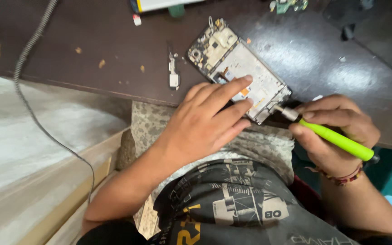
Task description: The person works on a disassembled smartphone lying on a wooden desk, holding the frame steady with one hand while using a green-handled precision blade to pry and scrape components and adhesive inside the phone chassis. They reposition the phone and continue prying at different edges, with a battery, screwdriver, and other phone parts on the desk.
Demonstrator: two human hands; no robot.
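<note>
Lime-green plastic marks the handle of the screwdriver [336, 138] in my right hand [336, 136], whose fingers are wrapped round the shaft near its metal collar, the tip meeting the near-right corner of the opened phone [239, 70]. That phone lies back-off and slantwise at the near edge of the dark worktop [91, 45], its circuit board and camera parts bare at the far end, a pale shield plate over the middle. My left hand [200, 124] lies over the phone's near end, fingers stretched flat and pressing it down, gripping nothing. I judge the teardown well along: the cover is already off and a small flex part [173, 70] lies loose just left of the phone. The board and frame are still together, so the screws at this corner and the inner parts remain to be dealt with.
</note>
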